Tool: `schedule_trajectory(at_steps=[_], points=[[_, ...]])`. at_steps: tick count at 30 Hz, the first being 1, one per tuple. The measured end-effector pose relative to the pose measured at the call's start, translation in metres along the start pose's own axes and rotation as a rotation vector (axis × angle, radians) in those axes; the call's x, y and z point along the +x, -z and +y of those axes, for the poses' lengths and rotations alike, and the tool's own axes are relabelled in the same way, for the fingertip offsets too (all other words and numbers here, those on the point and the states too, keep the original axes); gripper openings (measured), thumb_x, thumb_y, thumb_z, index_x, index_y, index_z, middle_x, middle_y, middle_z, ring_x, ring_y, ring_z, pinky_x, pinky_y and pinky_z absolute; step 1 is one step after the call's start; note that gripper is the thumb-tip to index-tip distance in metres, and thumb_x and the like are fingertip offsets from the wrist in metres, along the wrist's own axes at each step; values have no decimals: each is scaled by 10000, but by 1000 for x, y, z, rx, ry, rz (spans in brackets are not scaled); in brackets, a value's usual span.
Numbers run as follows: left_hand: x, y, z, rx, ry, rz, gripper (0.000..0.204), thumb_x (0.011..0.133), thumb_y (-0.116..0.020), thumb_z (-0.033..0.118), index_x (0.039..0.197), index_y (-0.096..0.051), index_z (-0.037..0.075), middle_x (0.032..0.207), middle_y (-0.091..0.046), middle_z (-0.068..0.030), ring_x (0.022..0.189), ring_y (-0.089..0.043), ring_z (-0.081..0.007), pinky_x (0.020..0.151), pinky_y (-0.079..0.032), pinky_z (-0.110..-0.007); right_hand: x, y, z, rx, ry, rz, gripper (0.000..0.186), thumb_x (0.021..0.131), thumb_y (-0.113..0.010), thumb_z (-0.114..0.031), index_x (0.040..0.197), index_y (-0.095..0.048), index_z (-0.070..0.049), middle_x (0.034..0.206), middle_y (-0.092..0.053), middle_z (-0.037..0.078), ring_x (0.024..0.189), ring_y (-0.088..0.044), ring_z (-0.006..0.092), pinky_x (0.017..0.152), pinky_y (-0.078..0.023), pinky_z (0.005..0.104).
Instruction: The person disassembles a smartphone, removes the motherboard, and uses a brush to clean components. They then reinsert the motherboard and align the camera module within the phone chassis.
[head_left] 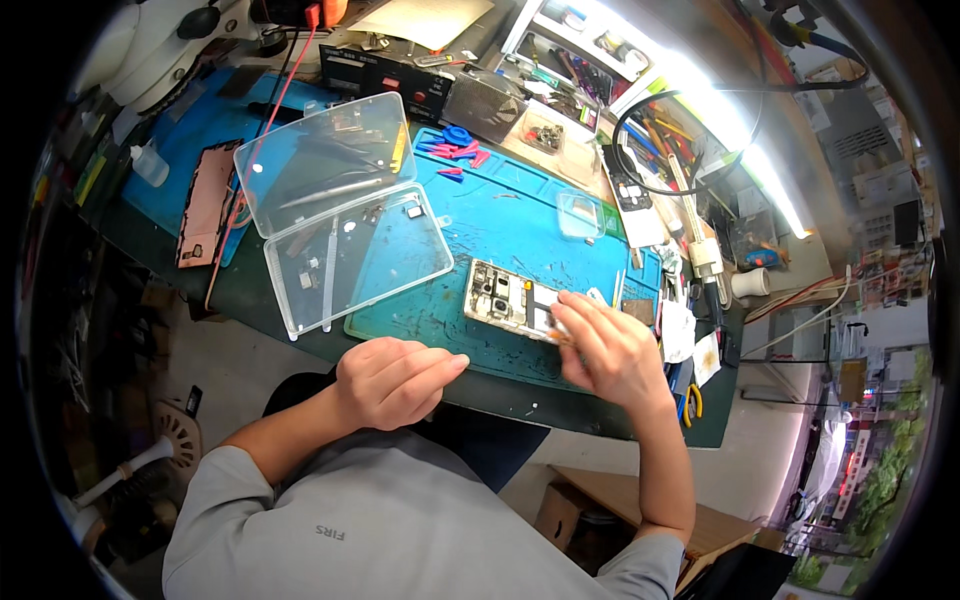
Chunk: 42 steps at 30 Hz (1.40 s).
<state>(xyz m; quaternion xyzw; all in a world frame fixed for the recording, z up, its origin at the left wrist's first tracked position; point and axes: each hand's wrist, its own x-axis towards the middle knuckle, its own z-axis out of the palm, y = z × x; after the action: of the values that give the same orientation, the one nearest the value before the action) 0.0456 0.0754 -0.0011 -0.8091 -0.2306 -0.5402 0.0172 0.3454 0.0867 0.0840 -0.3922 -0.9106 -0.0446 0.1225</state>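
An opened smartphone (510,303) with bare inner parts and a camera block lies at a slant over the near part of the blue work mat (400,312). My right hand (612,352) is closed around its right end, fingers on top and thumb at the near edge. Those fingers hide that end of the phone. To the left, just off the table's near edge, my left hand (395,382) is curled closed, fingertips pressed together. Whatever it may hold is hidden. An open clear plastic box (360,225) with small parts and a thin strip stands left of the phone.
Blue and pink clips (455,145) lie beyond the box. A pinkish phone panel (207,205) and a small bottle (150,165) sit at left. At right are a small clear tray (580,215), yellow-handled pliers (692,405) and a soldering iron holder (705,258).
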Motion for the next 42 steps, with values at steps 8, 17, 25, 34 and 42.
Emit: schedule_trajectory(at_steps=[8,17,25,34,42], points=[[-2,-2,1,7,32,25,378,815,-689,-40,1186,-711,34,961,-748,-40,705,-692,-163,609,-539,-270,10,-9,24,85,-144,70,267,884,-728,-67,1148,-689,-78,897,-748,74,779,-731,246,685,-575,383],[2,1,2,-18,30,-15,389,812,-666,-76,1191,-667,9,939,-727,-53,670,-682,-180,563,-514,-283,-2,-3,-7,0,6,-57,530,833,-852,-247,1265,-657,-8,1312,-687,151,1194,-682,326,1008,-579,411],[2,0,1,1,31,1,394,810,-663,-74,1195,-668,11,929,-728,-50,654,-670,-179,563,-509,-279,29,16,33,472,-380,-79,163,1009,-604,-73,1091,-727,-6,837,-679,149,722,-691,292,685,-549,365],[3,-1,1,12,36,-11,386,802,-662,-81,1178,-669,5,903,-727,-51,635,-659,-185,551,-517,-286,34,-17,79,949,-632,-27,562,1144,-374,-362,1253,-718,69,1096,-783,135,1041,-697,189,994,-501,330],[-1,-5,1,36,55,15,390,803,-680,-63,1181,-705,31,931,-739,-32,678,-672,-155,577,-531,-270,36,-10,86,945,-575,-122,489,1117,-507,-393,1284,-725,11,1192,-763,87,1108,-676,173,1026,-496,327]])
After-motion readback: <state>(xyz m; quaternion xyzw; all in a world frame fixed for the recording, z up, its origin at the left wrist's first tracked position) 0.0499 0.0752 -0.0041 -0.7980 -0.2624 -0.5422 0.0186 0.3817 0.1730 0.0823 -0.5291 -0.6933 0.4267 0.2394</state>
